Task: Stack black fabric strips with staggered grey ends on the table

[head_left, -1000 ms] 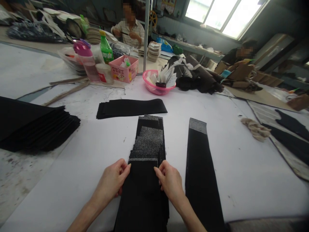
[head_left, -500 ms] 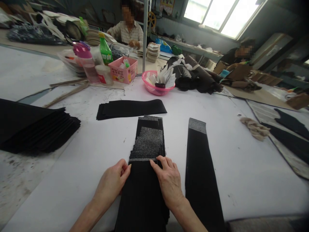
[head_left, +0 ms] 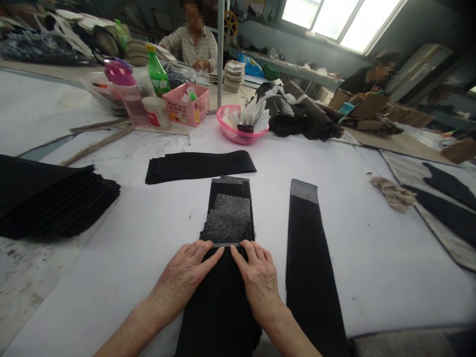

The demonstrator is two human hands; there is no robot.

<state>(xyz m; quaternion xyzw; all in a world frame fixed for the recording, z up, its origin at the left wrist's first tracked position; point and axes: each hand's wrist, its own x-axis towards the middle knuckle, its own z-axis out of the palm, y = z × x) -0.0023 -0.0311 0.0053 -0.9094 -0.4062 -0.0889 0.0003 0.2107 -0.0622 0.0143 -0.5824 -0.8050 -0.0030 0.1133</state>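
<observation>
A stack of long black fabric strips [head_left: 223,297] lies lengthwise before me on the white table [head_left: 141,233], its far ends fanned out with grey speckled bands [head_left: 228,218]. My left hand [head_left: 186,280] lies flat on the top strip, fingers stretched out toward its grey edge. Beside it, my right hand [head_left: 258,280] also rests flat and open on the same strip, fingertips at the edge. The two hands almost meet at the middle. To the right lies a separate black strip [head_left: 308,258] with a grey end.
A crosswise pile of black strips [head_left: 201,166] lies beyond, and a thick black stack [head_left: 48,198] at the left. Farther back are a pink bowl [head_left: 241,131], a pink box [head_left: 184,104], a green bottle [head_left: 156,74] and a tan rag [head_left: 394,196]. Two people sit at the far tables.
Both hands have moved from the strip's side edges onto its top. The right hand flattened first, then the left, and their fingertips now come together near the grey edge.
</observation>
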